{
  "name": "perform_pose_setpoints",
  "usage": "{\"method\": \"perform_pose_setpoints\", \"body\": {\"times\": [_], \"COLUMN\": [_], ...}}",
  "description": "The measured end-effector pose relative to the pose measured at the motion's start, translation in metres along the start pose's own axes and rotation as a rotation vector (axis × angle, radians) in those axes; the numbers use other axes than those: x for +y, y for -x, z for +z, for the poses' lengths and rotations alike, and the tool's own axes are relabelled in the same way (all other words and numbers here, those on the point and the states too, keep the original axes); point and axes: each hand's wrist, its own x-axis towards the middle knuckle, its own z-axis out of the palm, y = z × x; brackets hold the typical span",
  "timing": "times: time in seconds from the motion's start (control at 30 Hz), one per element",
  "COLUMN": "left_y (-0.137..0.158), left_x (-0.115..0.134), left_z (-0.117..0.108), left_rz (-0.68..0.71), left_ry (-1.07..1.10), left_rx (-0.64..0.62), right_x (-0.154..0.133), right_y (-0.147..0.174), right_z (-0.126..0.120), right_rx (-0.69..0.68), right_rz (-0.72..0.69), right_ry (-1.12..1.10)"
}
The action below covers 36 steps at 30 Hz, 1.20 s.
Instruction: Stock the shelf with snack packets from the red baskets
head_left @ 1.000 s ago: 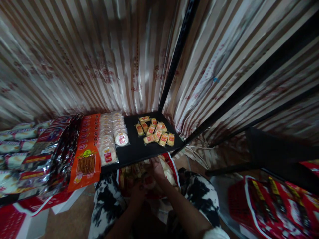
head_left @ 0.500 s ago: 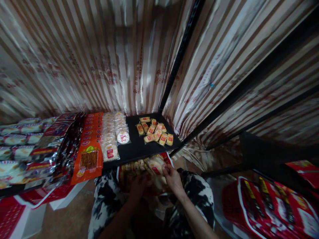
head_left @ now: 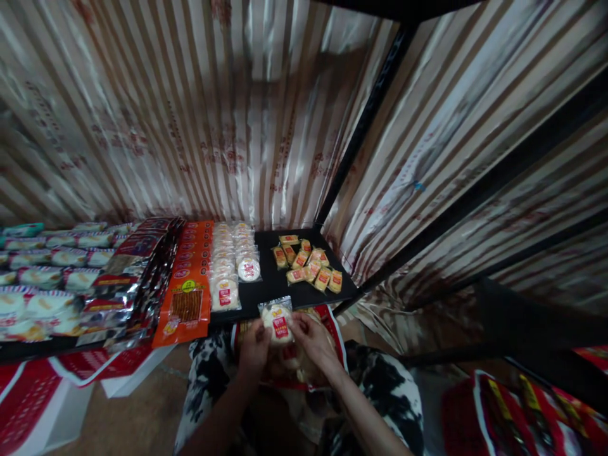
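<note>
A round white rice cracker in a clear packet (head_left: 277, 323) is held upright between my two hands. My left hand (head_left: 254, 348) pinches its left edge, and my right hand (head_left: 311, 335) grips its right edge. Below them, between my knees, a red basket with a white rim (head_left: 341, 345) holds more wrapped snacks, partly covered by my hands. Just beyond, on the black shelf (head_left: 266, 291), stand two rows of similar white cracker packets (head_left: 225, 294). Several small yellow wrapped snacks (head_left: 311, 269) lie loosely to the right of those rows.
Left of the crackers are an orange snack bag (head_left: 185, 304), dark foil packets (head_left: 137, 272) and rows of white wrapped rolls (head_left: 47, 304). Red baskets (head_left: 42, 405) stand under the shelf. Another basket of red packets (head_left: 513, 411) is at lower right. Black frame bars (head_left: 365, 126) cross the striped curtain (head_left: 228, 114).
My hands have come up out of the basket with a white cracker packet, now held between both. The view has shifted, so the shelf appears slightly lower and further right.
</note>
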Motion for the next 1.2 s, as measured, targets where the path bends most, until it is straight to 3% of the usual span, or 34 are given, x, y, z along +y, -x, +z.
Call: {"method": "perform_pose_setpoints", "body": {"times": [0.17, 0.3, 0.4, 0.57, 0.87, 1.07, 1.2], "left_y": [-0.011, -0.022, -0.025, -0.026, -0.046, -0.058, -0.064], "left_x": [0.022, 0.031, 0.027, 0.012, 0.011, 0.009, 0.003], "left_z": [-0.008, -0.01, -0.008, -0.001, 0.0, 0.0, 0.001], "left_rz": [0.087, 0.126, 0.242, 0.385, 0.264, 0.205, 0.211], "left_ry": [-0.065, -0.166, -0.231, -0.283, -0.565, -0.637, -0.631], "left_rx": [-0.011, 0.132, 0.227, 0.163, 0.013, 0.029, 0.068], "right_x": [-0.001, 0.001, 0.0, 0.001, 0.005, -0.003, -0.009], "right_y": [-0.024, -0.054, -0.076, -0.107, -0.137, -0.142, -0.143], "right_z": [0.015, 0.027, 0.037, 0.052, 0.065, 0.076, 0.082], "right_rx": [-0.006, -0.011, 0.004, 0.057, 0.098, 0.145, 0.147], "right_rz": [-0.088, -0.071, -0.067, -0.099, -0.072, -0.063, -0.05], "right_ry": [0.053, 0.106, 0.146, 0.231, 0.397, 0.659, 0.707]}}
